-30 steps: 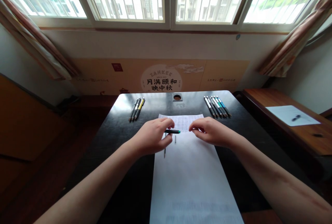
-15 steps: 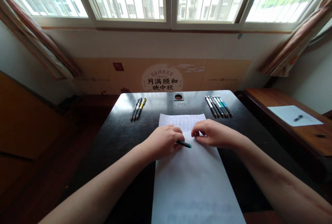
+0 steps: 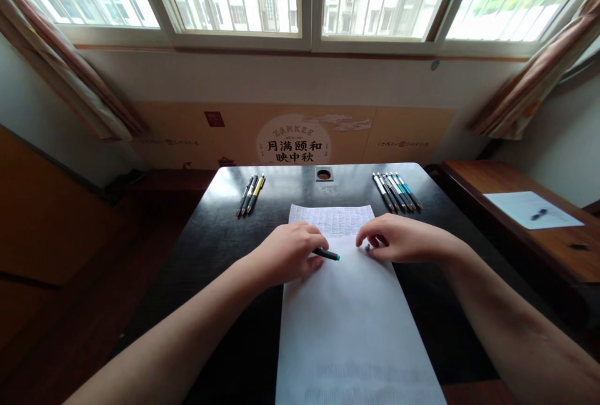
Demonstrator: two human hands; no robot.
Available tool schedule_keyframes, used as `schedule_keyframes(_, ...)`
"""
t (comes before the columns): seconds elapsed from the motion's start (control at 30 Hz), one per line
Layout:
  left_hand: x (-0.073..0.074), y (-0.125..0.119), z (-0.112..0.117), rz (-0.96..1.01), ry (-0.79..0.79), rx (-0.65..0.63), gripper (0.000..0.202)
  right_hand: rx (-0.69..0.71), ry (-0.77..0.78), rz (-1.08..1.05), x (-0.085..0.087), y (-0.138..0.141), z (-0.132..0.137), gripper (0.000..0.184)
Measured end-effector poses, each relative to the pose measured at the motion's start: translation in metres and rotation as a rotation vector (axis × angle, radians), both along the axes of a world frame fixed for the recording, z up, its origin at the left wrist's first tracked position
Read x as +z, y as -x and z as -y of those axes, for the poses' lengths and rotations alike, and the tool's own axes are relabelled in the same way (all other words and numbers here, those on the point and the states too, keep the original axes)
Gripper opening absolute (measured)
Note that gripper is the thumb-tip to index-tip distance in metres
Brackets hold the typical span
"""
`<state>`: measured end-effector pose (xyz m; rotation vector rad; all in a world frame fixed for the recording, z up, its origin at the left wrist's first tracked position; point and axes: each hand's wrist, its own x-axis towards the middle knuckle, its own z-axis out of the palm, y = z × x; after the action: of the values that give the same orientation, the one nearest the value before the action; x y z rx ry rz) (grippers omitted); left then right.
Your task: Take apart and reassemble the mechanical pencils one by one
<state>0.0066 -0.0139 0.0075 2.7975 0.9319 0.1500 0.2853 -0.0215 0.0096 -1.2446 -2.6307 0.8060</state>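
Note:
My left hand [image 3: 293, 254] is closed around a black pen [image 3: 327, 254] with a green end that points right, over the white paper. Between the bent fingers of my right hand [image 3: 398, 239] shows a small dark piece [image 3: 368, 247], too small to name. A gap of bare paper lies between the two hands. Under them the long white paper [image 3: 349, 324] runs down the desk towards me, with rows of print at its far end and fainter print near me.
On the black desk [image 3: 206, 249], several pens [image 3: 397, 192] lie side by side at the far right, and 3 pens [image 3: 250, 195] at the far left. A round desk hole [image 3: 323, 174] sits between them. A wooden side table [image 3: 469, 174] at the right bears a paper sheet [image 3: 510, 205].
My hands have moved apart: the left one slightly left with the black pen, the right one slightly right. The small dark piece in my right fingers now shows more clearly.

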Motion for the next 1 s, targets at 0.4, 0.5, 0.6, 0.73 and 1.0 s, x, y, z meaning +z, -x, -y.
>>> schedule_keyframes(0.4, 0.0, -0.002, 0.0, 0.004, 0.014, -0.003, 0.017, -0.068, -0.189, -0.141, -0.003, 0.002, -0.001, 0.021)
schedule_keyframes(0.5, 0.001, -0.001, 0.0, 0.014, 0.02, 0.001, 0.018, -0.075, -0.27, -0.186, -0.004, 0.002, -0.001, 0.016)
schedule_keyframes(0.6, 0.002, 0.001, -0.001, 0.047, 0.016, 0.008, 0.021, -0.08, -0.372, -0.259, -0.005, 0.005, 0.0, 0.013)
schedule_keyframes(0.73, 0.003, 0.002, -0.001, 0.158, 0.006, 0.062, 0.029, -0.049, -0.467, -0.445, -0.007, 0.017, 0.006, 0.011)
schedule_keyframes(1.0, 0.009, -0.002, 0.008, 0.278, 0.081, 0.084, 0.027, 0.046, -0.428, -0.718, -0.016, 0.048, 0.022, 0.022)
